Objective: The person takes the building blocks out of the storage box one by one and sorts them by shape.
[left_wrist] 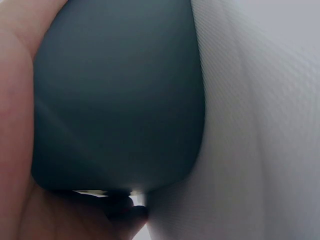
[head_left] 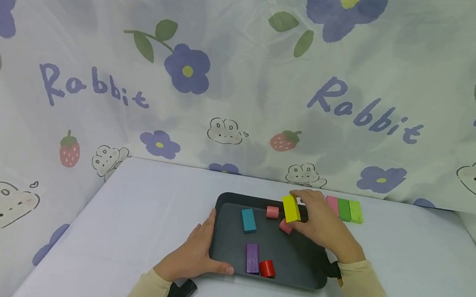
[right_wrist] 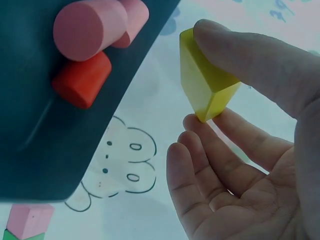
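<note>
My right hand (head_left: pixel 324 222) pinches a yellow rectangular block (head_left: pixel 291 209) between thumb and fingertips, above the tray's far right part. In the right wrist view the yellow block (right_wrist: pixel 207 77) stands clear of the other blocks. My left hand (head_left: pixel 196 251) rests against the near left corner of a dark grey tray (head_left: pixel 293 274), its fingers straight along the left side and the thumb along the front rim. The tray holds a blue block (head_left: pixel 248 221), a purple block (head_left: pixel 252 259), a red cylinder (head_left: pixel 267 268) and two pink cylinders (head_left: pixel 272 212), one partly hidden by my right hand.
Behind my right hand, a pink block (head_left: pixel 332 204), a green block (head_left: pixel 343 210) and a light green block (head_left: pixel 356 212) lie side by side on the white table (head_left: pixel 412 259). A printed curtain (head_left: pixel 251 67) hangs along the table's back edge.
</note>
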A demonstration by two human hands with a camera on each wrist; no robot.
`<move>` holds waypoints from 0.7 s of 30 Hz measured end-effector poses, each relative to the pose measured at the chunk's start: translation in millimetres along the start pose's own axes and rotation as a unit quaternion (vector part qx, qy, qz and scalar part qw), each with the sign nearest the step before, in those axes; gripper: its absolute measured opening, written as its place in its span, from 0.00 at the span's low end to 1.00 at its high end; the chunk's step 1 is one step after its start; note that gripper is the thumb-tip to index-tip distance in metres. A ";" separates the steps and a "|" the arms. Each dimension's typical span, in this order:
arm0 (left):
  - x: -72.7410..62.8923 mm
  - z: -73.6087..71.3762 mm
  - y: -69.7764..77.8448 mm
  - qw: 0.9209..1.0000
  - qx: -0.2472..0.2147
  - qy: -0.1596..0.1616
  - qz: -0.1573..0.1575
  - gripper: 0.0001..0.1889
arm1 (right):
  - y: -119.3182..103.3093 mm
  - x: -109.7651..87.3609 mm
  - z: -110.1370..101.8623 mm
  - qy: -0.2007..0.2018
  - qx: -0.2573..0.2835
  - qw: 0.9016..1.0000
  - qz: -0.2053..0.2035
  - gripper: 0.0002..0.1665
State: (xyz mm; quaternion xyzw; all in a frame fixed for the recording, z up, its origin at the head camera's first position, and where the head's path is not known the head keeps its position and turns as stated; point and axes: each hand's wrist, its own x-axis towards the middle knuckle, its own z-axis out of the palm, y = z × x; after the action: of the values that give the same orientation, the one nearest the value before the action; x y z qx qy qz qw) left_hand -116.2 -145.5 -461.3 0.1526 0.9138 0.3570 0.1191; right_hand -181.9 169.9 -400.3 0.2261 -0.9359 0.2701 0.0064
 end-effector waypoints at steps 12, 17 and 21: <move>0.5 0.1 -1.1 1.000 0.002 -0.006 -0.001 0.76 | 12.2 -12.0 -7.2 0.026 0.020 0.999 0.027 0.44; 0.5 0.1 -1.3 1.000 -0.001 -0.005 0.001 0.76 | 18.8 -17.6 -11.4 0.031 0.023 0.999 0.037 0.45; 0.2 -0.3 -0.5 1.000 -0.002 -0.003 0.002 0.76 | 25.0 -21.2 -16.5 0.036 0.018 0.998 0.039 0.44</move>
State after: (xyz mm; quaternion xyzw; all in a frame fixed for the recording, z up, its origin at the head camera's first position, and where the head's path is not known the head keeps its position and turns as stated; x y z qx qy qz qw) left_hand -116.5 -146.0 -461.5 0.1551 0.9123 0.3590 0.1217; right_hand -175.4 206.1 -401.6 0.1794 -0.9383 0.2947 0.0253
